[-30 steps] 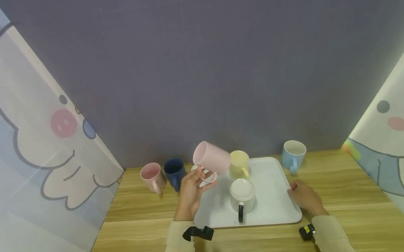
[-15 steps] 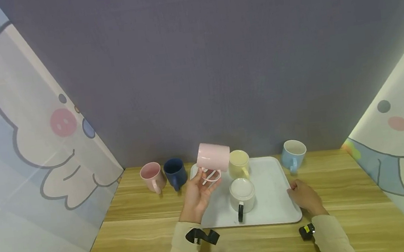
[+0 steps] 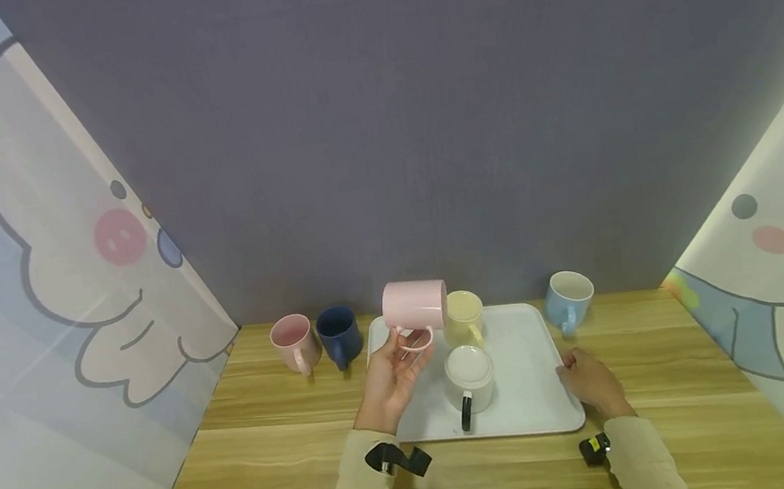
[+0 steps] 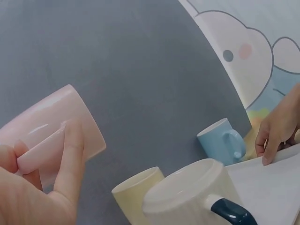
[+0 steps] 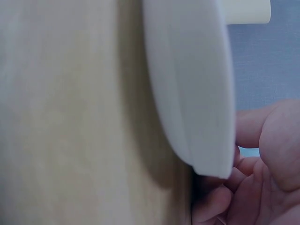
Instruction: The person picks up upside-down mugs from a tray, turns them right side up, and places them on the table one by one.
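Pink mug point(image 3: 415, 303): turned level since earlier, held above tray point(image 3: 525, 366)
Left hand point(image 3: 389, 382): pinching mug's handle
Right hand point(image 3: 594, 383): gripping tray's edge
Desk point(image 3: 264, 461): wood-grained, beneath tray
Backdrop point(image 3: 377, 117): dark grey, behind tray

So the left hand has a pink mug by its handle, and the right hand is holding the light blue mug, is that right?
Not quite: the head view shows the right hand holding the white tray, not the light blue mug. The left hand does have a pink mug by its handle.
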`<action>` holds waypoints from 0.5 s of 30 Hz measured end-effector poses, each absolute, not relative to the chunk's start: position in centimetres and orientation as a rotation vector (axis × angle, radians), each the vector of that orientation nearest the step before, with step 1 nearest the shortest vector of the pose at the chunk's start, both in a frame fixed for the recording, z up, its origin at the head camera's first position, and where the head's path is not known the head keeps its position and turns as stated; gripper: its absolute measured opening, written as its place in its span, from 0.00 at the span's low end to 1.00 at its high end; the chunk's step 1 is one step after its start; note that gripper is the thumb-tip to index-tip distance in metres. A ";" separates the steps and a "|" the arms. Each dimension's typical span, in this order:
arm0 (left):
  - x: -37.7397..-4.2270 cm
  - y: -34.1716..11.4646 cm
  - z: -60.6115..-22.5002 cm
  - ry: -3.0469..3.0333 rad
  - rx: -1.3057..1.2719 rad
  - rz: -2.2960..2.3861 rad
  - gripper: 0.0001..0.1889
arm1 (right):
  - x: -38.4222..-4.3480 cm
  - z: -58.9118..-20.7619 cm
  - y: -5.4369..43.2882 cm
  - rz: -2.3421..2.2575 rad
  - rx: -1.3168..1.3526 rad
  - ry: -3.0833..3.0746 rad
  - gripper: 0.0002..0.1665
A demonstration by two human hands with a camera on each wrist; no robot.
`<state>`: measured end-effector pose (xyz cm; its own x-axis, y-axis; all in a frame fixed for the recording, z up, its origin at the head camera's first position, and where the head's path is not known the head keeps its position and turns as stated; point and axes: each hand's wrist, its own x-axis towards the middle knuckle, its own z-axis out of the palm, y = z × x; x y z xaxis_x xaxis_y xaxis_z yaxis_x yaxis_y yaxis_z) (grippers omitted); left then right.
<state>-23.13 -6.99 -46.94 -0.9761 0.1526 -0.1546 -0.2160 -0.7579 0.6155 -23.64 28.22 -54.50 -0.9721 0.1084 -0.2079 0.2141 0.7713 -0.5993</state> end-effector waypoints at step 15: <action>-22.6 -6.2 -46.8 1.080 -0.123 2.718 0.22 | -23.5 -54.5 28.2 -0.986 0.240 2.817 0.19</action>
